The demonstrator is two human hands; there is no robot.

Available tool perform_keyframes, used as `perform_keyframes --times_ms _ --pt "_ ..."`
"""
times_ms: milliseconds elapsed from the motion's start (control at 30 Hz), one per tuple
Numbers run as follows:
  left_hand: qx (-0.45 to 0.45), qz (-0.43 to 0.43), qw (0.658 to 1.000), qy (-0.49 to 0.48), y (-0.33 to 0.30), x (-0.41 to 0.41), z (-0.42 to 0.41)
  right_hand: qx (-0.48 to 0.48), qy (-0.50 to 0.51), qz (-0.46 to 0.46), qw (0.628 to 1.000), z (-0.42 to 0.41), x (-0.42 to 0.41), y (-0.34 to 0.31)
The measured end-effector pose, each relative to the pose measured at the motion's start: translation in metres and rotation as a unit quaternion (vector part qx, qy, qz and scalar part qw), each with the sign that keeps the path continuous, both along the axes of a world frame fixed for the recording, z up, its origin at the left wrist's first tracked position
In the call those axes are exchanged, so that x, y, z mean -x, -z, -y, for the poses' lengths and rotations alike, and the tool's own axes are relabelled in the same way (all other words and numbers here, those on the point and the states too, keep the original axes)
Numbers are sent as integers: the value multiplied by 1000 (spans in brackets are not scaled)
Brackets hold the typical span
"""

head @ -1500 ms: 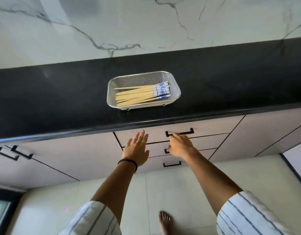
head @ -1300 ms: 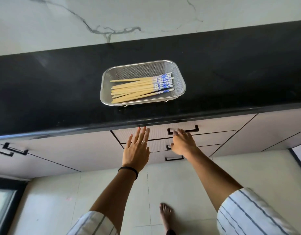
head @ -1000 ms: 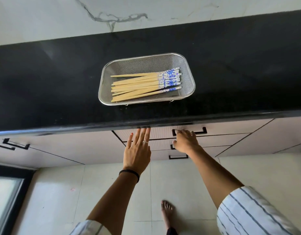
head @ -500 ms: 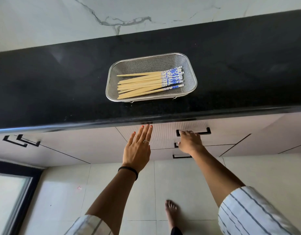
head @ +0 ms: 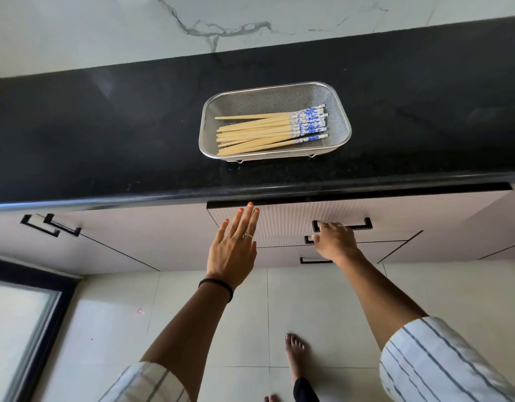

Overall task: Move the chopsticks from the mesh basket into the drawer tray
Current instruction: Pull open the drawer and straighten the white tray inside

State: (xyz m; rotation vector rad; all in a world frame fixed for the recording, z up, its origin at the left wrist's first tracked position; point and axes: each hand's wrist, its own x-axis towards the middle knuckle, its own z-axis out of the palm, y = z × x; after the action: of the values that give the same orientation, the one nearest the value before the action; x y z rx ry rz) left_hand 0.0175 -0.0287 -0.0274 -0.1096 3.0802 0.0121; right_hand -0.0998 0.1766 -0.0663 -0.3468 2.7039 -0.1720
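Several bamboo chopsticks [head: 268, 132] with blue-and-white patterned ends lie in a steel mesh basket [head: 341, 111] on the black countertop [head: 105, 134]. Below it, the top drawer [head: 288, 221] stands slightly pulled out, a dark gap showing under the counter edge. My right hand [head: 334, 240] grips the drawer's black handle [head: 357, 226]. My left hand [head: 236, 245] is held flat with straight fingers against the drawer front, near its left edge. The drawer tray is hidden.
Two more drawer handles [head: 311, 260] sit below the top one. Cabinet doors with black handles [head: 50, 226] lie to the left. A marble wall [head: 250, 21] backs the counter. My bare foot [head: 295, 358] stands on the tiled floor.
My right hand closed round the top drawer's handle and the drawer has come out a little. My left hand rose to the drawer front. The view shifted left.
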Motion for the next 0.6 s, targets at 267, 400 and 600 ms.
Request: perform_keyframes --times_ms 267,400,600 --pt "-21 3 1000 2 6 -26 -3 18 1 -116 993 -8 -70 -6" --pt "-30 12 999 8 4 -52 -12 82 -33 -314 945 -10 -109 -17" --pt "-68 40 997 9 -9 -87 -27 70 -64 -249 964 -6 -130 -36"
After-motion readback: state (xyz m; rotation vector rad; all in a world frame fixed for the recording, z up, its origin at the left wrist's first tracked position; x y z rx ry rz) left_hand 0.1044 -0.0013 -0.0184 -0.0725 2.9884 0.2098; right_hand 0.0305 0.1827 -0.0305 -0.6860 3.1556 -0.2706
